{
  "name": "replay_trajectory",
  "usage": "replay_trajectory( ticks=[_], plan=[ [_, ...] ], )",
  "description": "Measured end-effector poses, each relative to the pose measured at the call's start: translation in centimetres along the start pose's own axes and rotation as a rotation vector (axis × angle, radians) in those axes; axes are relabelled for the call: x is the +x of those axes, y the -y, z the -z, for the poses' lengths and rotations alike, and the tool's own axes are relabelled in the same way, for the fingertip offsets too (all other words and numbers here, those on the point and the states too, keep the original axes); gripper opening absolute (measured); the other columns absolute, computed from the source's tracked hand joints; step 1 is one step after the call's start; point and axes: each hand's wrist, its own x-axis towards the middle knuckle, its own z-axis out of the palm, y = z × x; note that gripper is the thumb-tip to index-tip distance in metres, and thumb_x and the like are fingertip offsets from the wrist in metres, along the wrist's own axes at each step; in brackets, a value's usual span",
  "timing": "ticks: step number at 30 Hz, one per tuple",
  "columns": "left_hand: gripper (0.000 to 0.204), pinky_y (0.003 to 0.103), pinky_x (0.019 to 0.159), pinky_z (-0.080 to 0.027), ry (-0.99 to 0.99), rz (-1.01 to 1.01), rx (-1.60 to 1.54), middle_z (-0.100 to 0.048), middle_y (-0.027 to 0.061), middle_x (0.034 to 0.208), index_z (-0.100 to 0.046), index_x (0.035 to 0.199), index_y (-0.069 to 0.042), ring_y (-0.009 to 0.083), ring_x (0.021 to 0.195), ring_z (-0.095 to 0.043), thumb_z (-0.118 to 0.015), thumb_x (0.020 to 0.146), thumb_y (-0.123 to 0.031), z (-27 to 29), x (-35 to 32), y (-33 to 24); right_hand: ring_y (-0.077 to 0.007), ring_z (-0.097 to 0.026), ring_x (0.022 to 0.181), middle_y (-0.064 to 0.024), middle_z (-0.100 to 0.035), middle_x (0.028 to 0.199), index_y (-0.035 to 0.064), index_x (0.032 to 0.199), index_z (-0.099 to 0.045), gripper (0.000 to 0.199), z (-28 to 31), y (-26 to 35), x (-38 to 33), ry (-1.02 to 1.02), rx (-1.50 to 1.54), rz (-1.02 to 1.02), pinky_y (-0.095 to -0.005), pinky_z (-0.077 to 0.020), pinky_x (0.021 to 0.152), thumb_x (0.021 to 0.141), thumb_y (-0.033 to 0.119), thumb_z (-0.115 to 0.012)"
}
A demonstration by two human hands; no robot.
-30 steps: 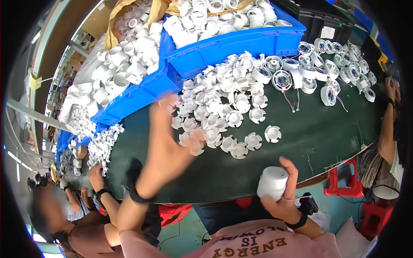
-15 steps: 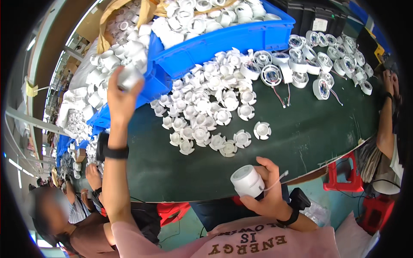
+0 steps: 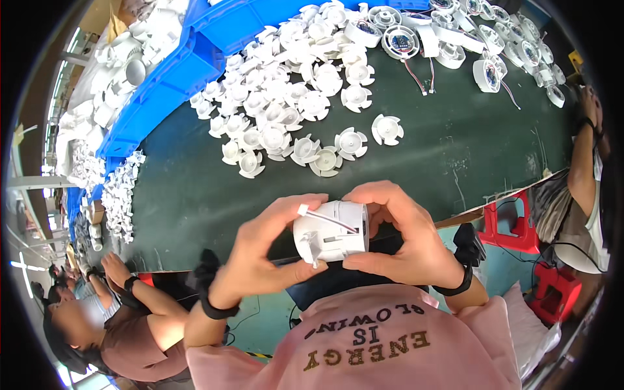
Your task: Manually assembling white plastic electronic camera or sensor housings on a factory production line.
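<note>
You hold a white cylindrical housing on its side between both hands, above the near edge of the dark green table. Your left hand grasps its end at nine o'clock, thumb below and fingers above. Your right hand grips the end at three o'clock the same way. A thin cable crosses the housing wall, its white plug pointing to ten o'clock; slots show in the wall beside it.

From the housing, a spread of white fan impellers lies at eleven o'clock, with one lone impeller apart at one o'clock. Beyond that sit round white circuit-board modules, some trailing wires. A blue bin stands at ten o'clock, and small white parts lie just past nine. A red stool stands at three o'clock; a co-worker in a brown top sits at eight.
</note>
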Motion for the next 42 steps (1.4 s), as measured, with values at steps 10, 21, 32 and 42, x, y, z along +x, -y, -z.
replay_trajectory(
  ticks=[10,21,32,42],
  plan=[
    [0.055,0.036,0.081,-0.047,-0.289,-0.004,-0.256,-0.051,0.0203,0.117,-0.042,0.128,0.003,0.0289,0.099,-0.056,-0.064,0.087,-0.028,-4.9,-2.1,0.7,-0.0222,-0.053,0.105,-0.0122,-0.046,0.121,0.0031,0.137,-0.047,0.074,-0.4,0.5,-0.7,0.149,0.057,0.023,-0.0311,-0.0521,0.082,0.070,-0.001,-0.078],
    [0.052,0.034,0.083,-0.045,-0.381,-0.039,-0.490,-0.050,0.0141,0.112,-0.040,0.125,-0.002,0.0214,0.098,-0.054,-0.064,0.088,-0.029,-4.5,-1.3,0.4,-0.0204,-0.056,0.089,-0.0138,-0.050,0.112,-0.0059,0.136,-0.045,0.075,-2.4,2.0,0.0,0.029,-0.269,0.249,-0.0299,-0.0516,0.074,0.072,0.010,-0.081],
    [0.080,0.032,0.079,-0.047,-0.678,0.105,-0.211,-0.036,0.0084,0.108,-0.031,0.118,-0.002,0.0180,0.097,-0.049,-0.086,0.062,-0.019,-4.9,-2.2,-0.5,-0.0284,-0.055,0.098,-0.0165,-0.050,0.114,-0.0036,0.134,-0.047,0.072,-2.7,3.5,1.5,0.109,-0.396,0.250,-0.0336,-0.0529,0.077,0.072,0.008,-0.080],
    [0.036,0.023,0.081,-0.042,-1.045,0.439,-0.198,-0.060,0.0027,0.099,-0.057,0.117,0.007,0.0089,0.089,-0.054,-0.052,0.095,-0.021,6.0,-10.8,6.1,-0.0322,-0.046,0.118,-0.0099,-0.053,0.126,0.0072,0.128,-0.051,0.063,14.6,-0.4,13.2,-0.145,-1.679,0.352,-0.0447,-0.0376,0.093,0.070,0.007,-0.074]
  ],
)
